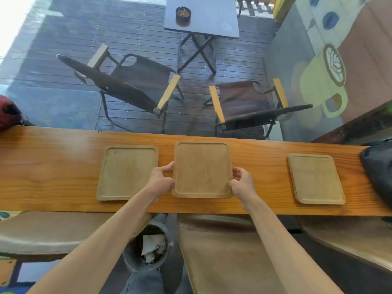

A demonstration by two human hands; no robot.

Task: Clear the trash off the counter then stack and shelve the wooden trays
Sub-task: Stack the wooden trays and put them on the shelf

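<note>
Wooden middle tray, on counter: we pinch its side edges, left hand and right hand well apart. Left tray just beside, right tray farther off. Risk: thin-edge grip slipping on lift, or clipping the left tray.

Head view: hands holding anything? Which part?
Yes. Both hands hold the middle wooden tray by its side edges: left hand on the left rim, right hand on the right rim, with fingers curled over each edge.
</note>
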